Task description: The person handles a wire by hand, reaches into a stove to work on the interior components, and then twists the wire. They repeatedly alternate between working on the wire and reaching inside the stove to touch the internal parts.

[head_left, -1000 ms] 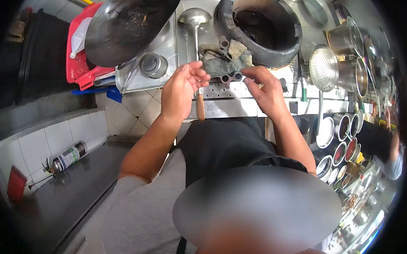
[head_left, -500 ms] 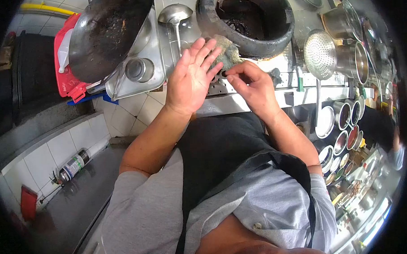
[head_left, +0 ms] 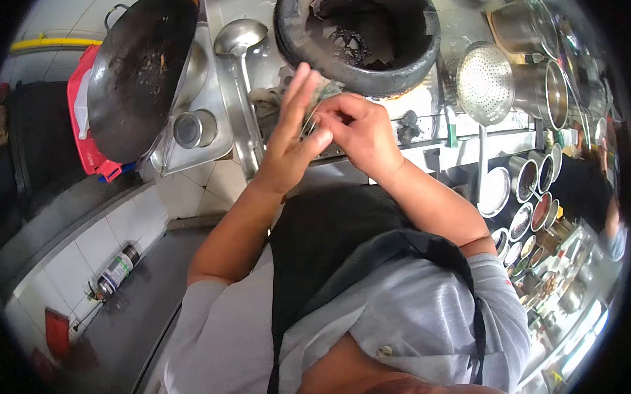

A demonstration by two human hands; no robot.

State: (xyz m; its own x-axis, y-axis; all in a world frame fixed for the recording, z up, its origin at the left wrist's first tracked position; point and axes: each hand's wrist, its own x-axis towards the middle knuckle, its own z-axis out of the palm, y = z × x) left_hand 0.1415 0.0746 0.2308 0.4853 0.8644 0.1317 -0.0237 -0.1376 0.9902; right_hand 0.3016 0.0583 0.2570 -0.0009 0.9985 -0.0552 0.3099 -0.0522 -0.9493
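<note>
My left hand (head_left: 294,132) is raised edge-on in front of the stove, its fingers stretched upward and its thumb pointing toward the other hand. Close against it, my right hand (head_left: 358,133) has its thumb and fingers pinched together near the left thumb and palm. A thin light strand shows between the hands, too small to name. Behind them lies a greyish cloth (head_left: 265,105), partly covered by the left hand. Just beyond the hands stands the round black burner ring (head_left: 395,77).
A blackened wok (head_left: 141,71) leans over a metal tray (head_left: 219,124) with a small metal canister (head_left: 195,128). A ladle (head_left: 240,37) lies beside it. Right are a perforated skimmer (head_left: 485,83), pots and several containers (head_left: 494,192). Another person's arm (head_left: 612,221) shows far right.
My left hand has turned from palm-facing to edge-on, and my right hand has moved left against it. The view has shifted, so the stove and wok appear further left.
</note>
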